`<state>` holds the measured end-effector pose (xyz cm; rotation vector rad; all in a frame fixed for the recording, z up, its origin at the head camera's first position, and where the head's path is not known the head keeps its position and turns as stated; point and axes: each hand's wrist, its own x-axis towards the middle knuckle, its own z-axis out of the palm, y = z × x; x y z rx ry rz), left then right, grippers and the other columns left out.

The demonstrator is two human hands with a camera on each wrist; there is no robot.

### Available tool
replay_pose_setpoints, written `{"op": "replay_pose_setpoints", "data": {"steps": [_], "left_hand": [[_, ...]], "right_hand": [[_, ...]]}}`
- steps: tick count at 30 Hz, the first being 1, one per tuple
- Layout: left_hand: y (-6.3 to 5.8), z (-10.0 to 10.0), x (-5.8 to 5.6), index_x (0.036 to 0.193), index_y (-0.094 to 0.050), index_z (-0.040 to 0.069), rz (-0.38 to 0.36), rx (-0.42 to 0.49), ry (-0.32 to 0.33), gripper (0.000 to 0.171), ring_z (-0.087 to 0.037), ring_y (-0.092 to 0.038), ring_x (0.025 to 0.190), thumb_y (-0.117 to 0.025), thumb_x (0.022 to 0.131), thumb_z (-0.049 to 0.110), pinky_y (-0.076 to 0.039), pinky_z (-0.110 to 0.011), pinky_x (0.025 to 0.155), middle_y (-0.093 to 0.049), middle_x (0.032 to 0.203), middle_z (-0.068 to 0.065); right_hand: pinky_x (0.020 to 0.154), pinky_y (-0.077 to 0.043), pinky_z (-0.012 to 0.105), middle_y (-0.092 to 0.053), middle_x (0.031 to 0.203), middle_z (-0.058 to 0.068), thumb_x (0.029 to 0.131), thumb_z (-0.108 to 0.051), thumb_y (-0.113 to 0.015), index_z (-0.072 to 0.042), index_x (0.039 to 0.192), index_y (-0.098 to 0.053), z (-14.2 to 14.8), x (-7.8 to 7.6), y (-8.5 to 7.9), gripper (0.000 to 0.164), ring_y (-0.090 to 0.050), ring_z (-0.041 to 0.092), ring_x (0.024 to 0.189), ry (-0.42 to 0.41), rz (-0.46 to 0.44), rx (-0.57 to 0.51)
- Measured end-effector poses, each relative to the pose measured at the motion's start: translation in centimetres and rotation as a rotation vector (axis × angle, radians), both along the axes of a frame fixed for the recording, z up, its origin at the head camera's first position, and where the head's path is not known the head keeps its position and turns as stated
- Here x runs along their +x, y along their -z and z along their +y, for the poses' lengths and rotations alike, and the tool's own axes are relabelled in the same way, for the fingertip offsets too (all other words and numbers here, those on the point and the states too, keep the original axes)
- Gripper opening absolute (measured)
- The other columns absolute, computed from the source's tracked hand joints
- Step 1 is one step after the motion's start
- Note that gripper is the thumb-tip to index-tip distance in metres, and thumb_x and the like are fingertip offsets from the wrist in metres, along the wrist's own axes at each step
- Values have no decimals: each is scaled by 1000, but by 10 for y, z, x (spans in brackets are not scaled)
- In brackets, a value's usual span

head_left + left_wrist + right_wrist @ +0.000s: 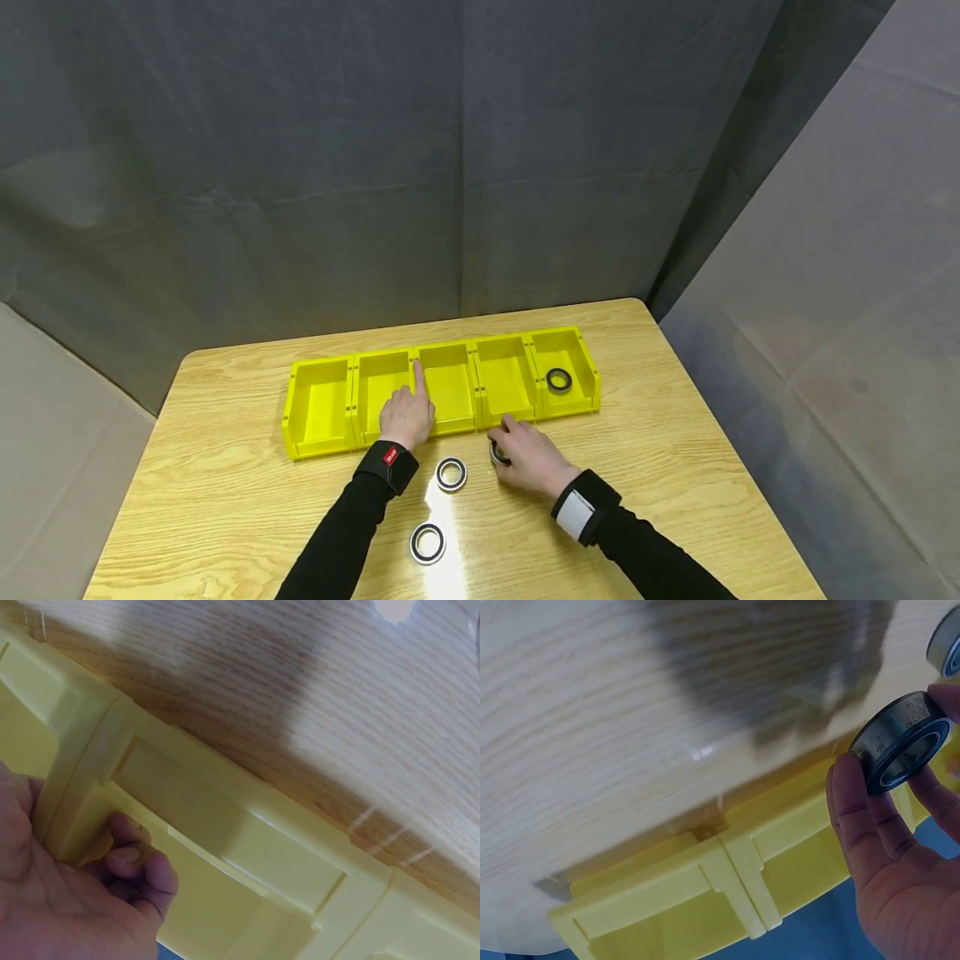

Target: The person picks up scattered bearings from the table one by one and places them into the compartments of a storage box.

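My right hand [531, 458] pinches a ball bearing [896, 724] between thumb and fingers, just in front of the row of yellow bins [318, 408]. In the right wrist view the bearing is tilted, its dark seal and steel outer ring showing. My left hand [407, 417] is over the bins, index finger stretched along the divider between the second and third bins from the left. Its other fingers are curled loosely, holding nothing. Another bearing [451, 489] lies flat on the table between the hands, and one more bearing [415, 547] lies nearer the front.
In the rightmost bin rests a bearing [558, 392] with a dark seal. The bins are joined side by side on the wooden table [217, 500]. Behind the table hangs a grey curtain [375, 208], and lighter cloth [840, 292] stands at the right.
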<state>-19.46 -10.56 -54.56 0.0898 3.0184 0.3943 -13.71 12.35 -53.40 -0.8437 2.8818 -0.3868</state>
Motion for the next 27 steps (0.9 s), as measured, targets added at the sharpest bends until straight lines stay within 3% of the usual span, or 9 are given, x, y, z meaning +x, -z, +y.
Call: {"op": "replay_pose_setpoints", "data": {"steps": [8, 20, 27], "left_hand": [[1, 0, 0, 162, -10, 4, -5, -7, -3, 78, -33, -58, 80, -54, 100, 22, -50, -42, 72, -63, 93, -22], [-2, 1, 2, 160, -14, 2, 13, -5, 9, 76, -32, -58, 76, -55, 99, 20, -49, -40, 65, -62, 89, -22], [-2, 1, 3, 161, -14, 2, 11, 3, 4, 76, -35, -60, 81, -55, 99, 20, -51, -43, 70, -63, 94, -24]], "right_hand": [[66, -48, 28, -54, 100, 5, 83, -19, -78, -8, 120, -66, 4, -10, -9, 41, -51, 15, 79, 37, 6, -11], [71, -52, 31, -55, 102, 10, 85, -16, -77, -4, 122, -65, 5, -32, -21, 41, -53, 18, 81, 88, 13, -64], [70, -51, 33, -56, 104, 12, 85, -16, -77, -3, 122, -64, 6, -43, -26, 41, -53, 19, 81, 104, 49, -71]]}}
